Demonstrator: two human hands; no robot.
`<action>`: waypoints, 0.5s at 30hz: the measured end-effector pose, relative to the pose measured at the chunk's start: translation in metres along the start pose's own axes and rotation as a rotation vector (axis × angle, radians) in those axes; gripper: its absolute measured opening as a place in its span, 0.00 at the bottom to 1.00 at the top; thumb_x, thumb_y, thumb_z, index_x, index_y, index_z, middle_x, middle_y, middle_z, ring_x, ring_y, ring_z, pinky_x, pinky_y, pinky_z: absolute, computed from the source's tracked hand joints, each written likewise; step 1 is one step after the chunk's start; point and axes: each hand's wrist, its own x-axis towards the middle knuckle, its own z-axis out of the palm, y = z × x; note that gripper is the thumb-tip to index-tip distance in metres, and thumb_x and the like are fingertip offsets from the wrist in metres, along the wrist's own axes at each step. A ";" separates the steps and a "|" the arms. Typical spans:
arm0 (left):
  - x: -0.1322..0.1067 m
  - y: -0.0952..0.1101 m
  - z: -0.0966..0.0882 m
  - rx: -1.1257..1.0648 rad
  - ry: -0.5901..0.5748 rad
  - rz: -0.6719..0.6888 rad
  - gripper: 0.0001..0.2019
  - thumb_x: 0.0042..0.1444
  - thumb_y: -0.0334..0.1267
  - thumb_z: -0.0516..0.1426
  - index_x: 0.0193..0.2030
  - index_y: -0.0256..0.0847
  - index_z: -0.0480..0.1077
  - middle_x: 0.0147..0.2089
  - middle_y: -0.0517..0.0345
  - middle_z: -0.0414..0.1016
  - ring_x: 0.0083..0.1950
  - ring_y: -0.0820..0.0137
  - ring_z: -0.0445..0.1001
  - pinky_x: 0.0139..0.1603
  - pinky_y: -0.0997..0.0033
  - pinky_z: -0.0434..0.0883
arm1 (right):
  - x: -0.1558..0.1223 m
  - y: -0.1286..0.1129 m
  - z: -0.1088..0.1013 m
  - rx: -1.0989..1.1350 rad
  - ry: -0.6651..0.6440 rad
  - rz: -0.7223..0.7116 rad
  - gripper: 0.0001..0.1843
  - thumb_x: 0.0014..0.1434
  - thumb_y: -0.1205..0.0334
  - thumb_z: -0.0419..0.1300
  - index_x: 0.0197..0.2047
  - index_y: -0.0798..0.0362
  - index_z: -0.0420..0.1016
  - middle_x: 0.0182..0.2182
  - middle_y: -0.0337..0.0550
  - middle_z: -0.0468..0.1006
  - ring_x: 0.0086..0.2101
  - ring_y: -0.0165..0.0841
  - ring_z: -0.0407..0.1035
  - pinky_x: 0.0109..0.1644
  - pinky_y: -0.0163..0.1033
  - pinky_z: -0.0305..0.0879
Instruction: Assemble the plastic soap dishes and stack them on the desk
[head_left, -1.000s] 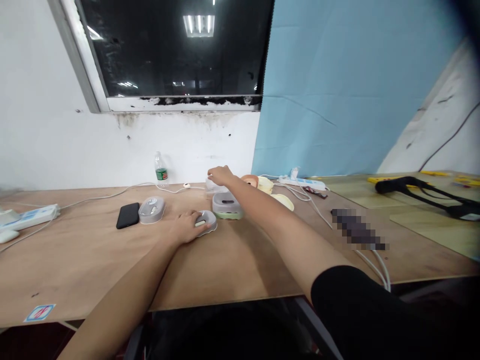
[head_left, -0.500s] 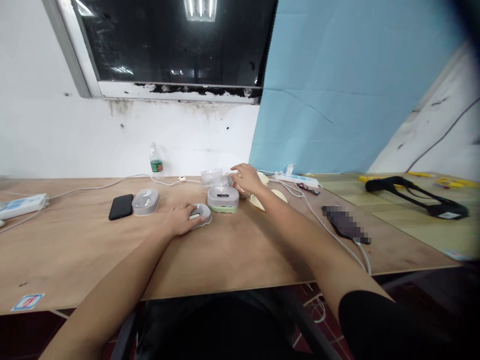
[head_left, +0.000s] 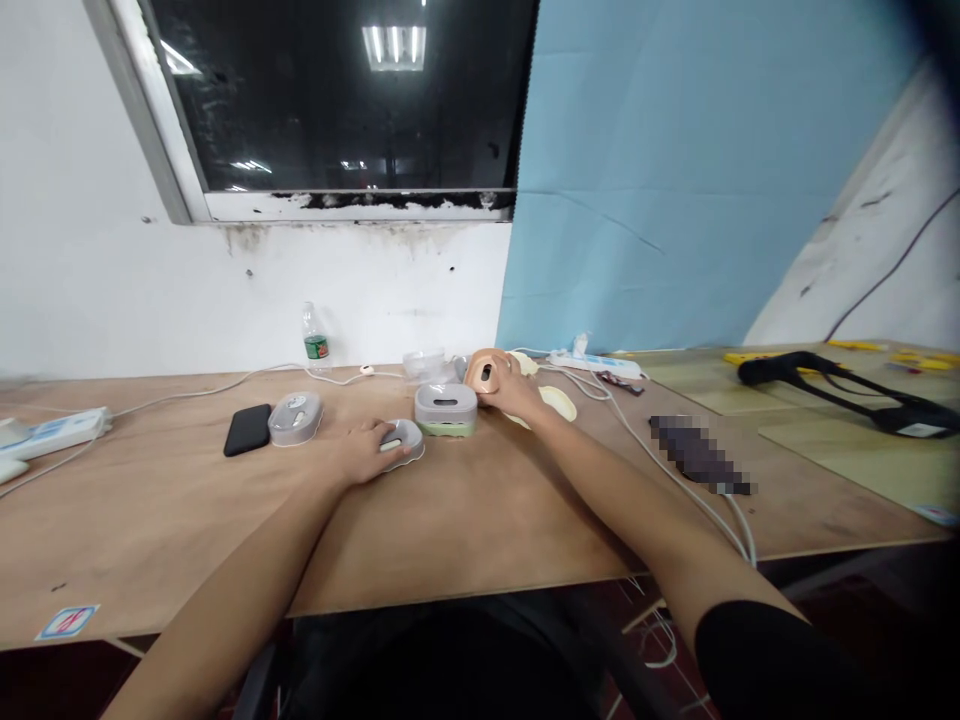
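Observation:
My left hand (head_left: 367,450) lies over a small grey oval part (head_left: 405,440) on the wooden table (head_left: 187,510), fingers curled on its near side. My right hand (head_left: 514,388) holds an orange oval piece with a dark slot (head_left: 482,372), tilted up just right of a grey tray on a green base (head_left: 445,409). A clear plastic container (head_left: 424,364) stands behind that tray. Cream oval pieces (head_left: 559,403) lie just right of my right hand.
A second grey oval part (head_left: 295,417) and a black phone (head_left: 247,429) lie to the left. A small bottle (head_left: 315,336) stands by the wall. White power strips (head_left: 52,432) (head_left: 596,361) and cables run along the back. A black tool (head_left: 847,390) rests far right.
My right hand left the clear container, moved right to the orange piece and has picked it up on edge. My left hand stayed on the grey oval part.

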 end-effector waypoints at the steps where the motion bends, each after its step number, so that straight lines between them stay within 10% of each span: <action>1: 0.000 0.000 0.000 -0.002 0.000 0.003 0.35 0.56 0.66 0.46 0.59 0.44 0.67 0.59 0.45 0.69 0.56 0.51 0.70 0.55 0.55 0.66 | 0.001 0.000 0.001 0.011 0.002 -0.006 0.48 0.45 0.43 0.65 0.65 0.49 0.52 0.65 0.58 0.49 0.57 0.54 0.60 0.56 0.57 0.58; 15: 0.000 0.003 -0.003 -0.018 -0.076 -0.025 0.37 0.56 0.68 0.44 0.61 0.42 0.65 0.61 0.45 0.66 0.59 0.52 0.67 0.58 0.55 0.64 | 0.018 0.016 0.012 0.045 0.005 -0.022 0.47 0.46 0.52 0.66 0.65 0.47 0.51 0.65 0.55 0.50 0.57 0.52 0.60 0.54 0.50 0.62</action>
